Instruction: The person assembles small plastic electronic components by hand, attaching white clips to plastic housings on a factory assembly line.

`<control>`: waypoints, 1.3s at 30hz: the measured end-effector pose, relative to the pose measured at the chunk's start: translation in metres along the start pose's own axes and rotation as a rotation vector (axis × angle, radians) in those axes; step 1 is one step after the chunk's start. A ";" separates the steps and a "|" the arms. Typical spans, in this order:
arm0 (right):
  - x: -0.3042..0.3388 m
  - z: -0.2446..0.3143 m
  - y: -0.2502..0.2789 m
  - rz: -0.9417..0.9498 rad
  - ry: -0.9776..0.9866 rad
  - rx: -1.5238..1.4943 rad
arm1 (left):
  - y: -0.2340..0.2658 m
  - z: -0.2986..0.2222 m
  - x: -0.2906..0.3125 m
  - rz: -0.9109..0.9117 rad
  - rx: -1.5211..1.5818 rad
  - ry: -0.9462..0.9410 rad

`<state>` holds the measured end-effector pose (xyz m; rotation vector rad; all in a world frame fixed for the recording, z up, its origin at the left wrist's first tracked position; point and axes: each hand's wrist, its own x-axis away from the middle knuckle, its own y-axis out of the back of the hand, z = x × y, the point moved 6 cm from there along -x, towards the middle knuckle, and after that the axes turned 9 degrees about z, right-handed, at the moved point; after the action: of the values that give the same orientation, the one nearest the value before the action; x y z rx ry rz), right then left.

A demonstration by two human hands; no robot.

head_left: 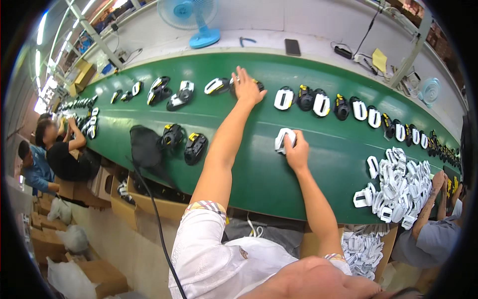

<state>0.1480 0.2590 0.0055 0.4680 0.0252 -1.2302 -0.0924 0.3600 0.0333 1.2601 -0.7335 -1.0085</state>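
Observation:
On the far part of the green work surface, my left hand (pixel 247 88) lies with fingers stretched over a black housing (pixel 258 84), which it mostly hides. Just left of it is a black housing with a white cover (pixel 216 85). Nearer to me, my right hand (pixel 297 151) grips a white plastic cover (pixel 285 140) with a long slot, thumb on top. Right of my left hand stand another white cover (pixel 284 98) and a black housing with yellow parts (pixel 305 98), in a row with several more.
A heap of white covers (pixel 398 187) lies at right beside another person's arms (pixel 434 197). A box of white pieces (pixel 366 249) stands below. Two black-and-yellow housings (pixel 195 148) and a black bag-like item (pixel 146 145) sit left. Behind are a blue fan (pixel 204 37), pliers (pixel 247 41) and phone (pixel 293 47).

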 end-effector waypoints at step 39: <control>-0.005 -0.005 0.013 0.244 -0.282 -0.630 | 0.002 -0.054 0.163 0.235 1.883 -0.435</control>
<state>0.1592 0.2689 0.0070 -0.2464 0.1084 -0.9727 0.0224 0.2341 0.0118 2.3577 -2.3662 -0.1018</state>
